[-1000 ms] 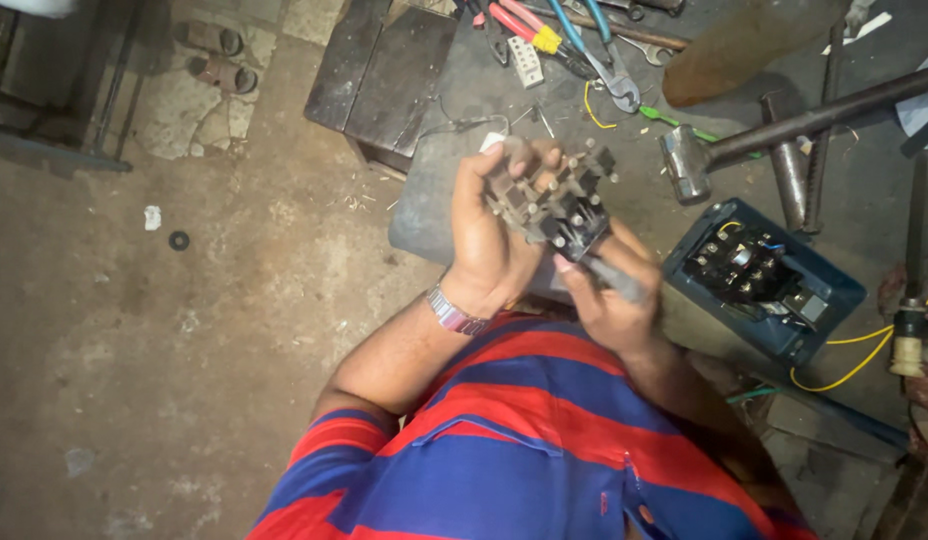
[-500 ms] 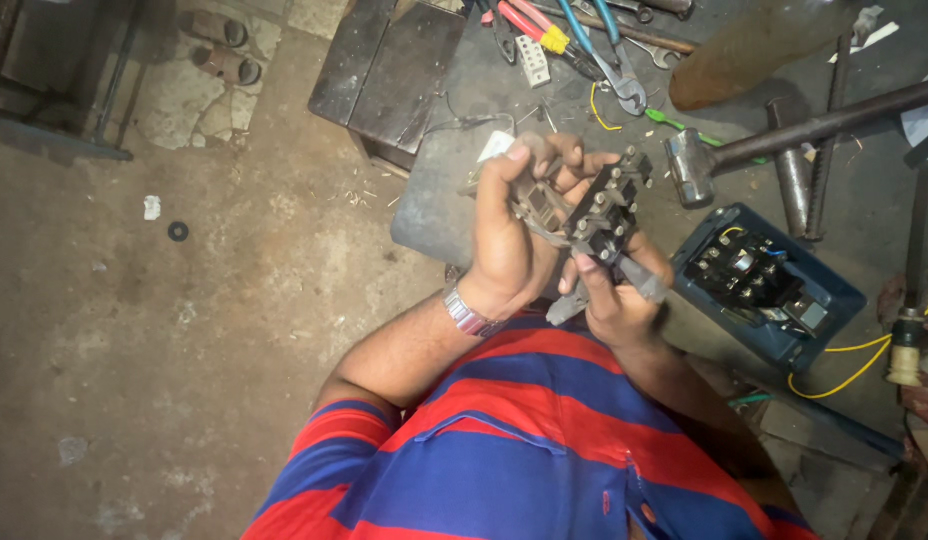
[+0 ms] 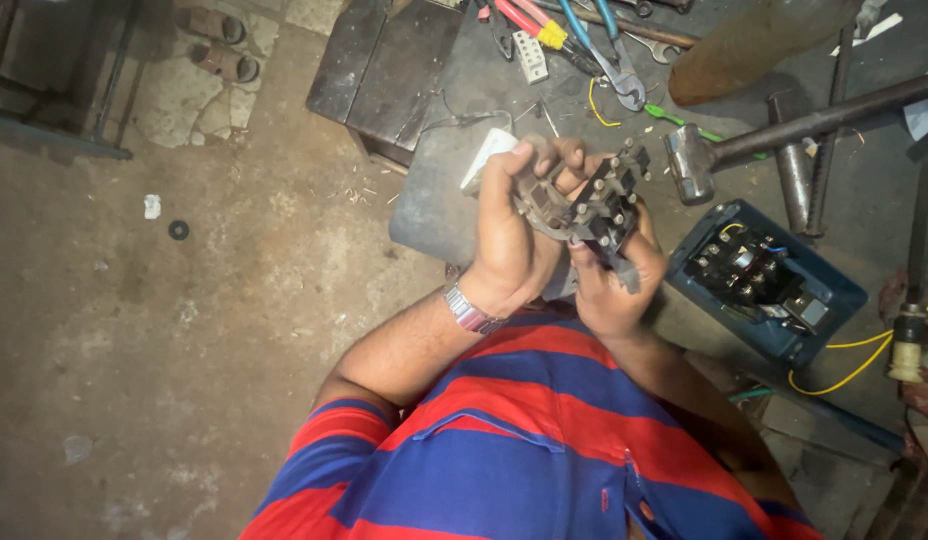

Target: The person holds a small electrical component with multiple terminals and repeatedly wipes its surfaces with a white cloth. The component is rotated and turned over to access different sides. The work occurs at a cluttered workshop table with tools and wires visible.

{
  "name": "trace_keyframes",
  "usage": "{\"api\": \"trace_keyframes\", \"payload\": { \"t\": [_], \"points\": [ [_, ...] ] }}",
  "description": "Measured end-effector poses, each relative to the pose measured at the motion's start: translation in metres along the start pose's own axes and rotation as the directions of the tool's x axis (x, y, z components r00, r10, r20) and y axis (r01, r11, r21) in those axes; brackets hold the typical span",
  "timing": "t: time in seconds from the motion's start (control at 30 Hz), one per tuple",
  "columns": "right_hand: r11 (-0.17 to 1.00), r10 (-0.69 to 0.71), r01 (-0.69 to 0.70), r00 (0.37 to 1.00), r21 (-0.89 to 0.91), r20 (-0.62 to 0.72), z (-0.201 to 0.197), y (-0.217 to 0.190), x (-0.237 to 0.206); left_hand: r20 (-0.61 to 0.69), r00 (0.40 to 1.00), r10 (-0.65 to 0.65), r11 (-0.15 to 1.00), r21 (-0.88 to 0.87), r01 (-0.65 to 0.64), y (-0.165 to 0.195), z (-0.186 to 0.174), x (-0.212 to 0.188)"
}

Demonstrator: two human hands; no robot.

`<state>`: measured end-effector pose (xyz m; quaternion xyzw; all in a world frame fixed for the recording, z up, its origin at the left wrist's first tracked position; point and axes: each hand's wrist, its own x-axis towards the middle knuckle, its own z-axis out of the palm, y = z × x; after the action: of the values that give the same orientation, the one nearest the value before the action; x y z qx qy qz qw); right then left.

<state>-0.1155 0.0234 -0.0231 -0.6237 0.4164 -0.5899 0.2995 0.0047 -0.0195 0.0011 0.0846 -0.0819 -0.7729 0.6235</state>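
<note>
Both my hands hold a grey and black electrical contactor block (image 3: 596,205) with screw terminals, raised in front of my chest. My left hand (image 3: 514,235) wraps around its left side, thumb up along the edge. My right hand (image 3: 612,285) grips it from below and the right. A metal watch sits on my left wrist. My red and blue striped shirt fills the lower frame.
A blue starter box (image 3: 764,280) with a black unit inside lies at the right, trailing yellow wire (image 3: 844,365). A hammer (image 3: 699,165), pliers (image 3: 609,55), a white terminal strip (image 3: 531,55), metal rods and a dark metal plate (image 3: 439,190) lie ahead. Sandals (image 3: 214,45) rest top left.
Both hands have turned the contactor block, so its terminal side now faces more to the right. The block sits slightly higher in my hands than before.
</note>
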Motion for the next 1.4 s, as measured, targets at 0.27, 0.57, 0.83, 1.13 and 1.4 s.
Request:
{"api": "trace_keyframes", "payload": {
  "t": [0.27,0.57,0.83,1.13,1.4],
  "points": [
    [0.990,-0.052,0.068,0.991,-0.126,0.123,0.000,-0.023,0.012,-0.061,0.998,-0.026,0.999,0.017,0.027,-0.003,0.000,0.001],
    [0.900,-0.269,0.314,0.946,-0.301,0.182,-0.001,-0.014,0.019,0.044,0.991,0.130,0.983,0.124,-0.134,-0.006,0.002,-0.003],
    [0.947,-0.145,0.195,0.969,-0.257,0.202,-0.004,-0.019,0.018,0.010,0.988,0.157,0.971,0.182,-0.156,-0.003,0.009,-0.001],
    [0.909,-0.189,0.301,0.915,-0.289,0.357,-0.012,-0.023,0.031,0.001,0.987,0.159,0.965,0.209,-0.156,0.004,0.011,0.002],
    [0.888,-0.185,0.324,0.901,-0.326,0.392,-0.013,-0.012,0.027,-0.003,0.988,0.157,0.961,0.230,-0.152,0.006,0.015,0.003]
  ]
}}
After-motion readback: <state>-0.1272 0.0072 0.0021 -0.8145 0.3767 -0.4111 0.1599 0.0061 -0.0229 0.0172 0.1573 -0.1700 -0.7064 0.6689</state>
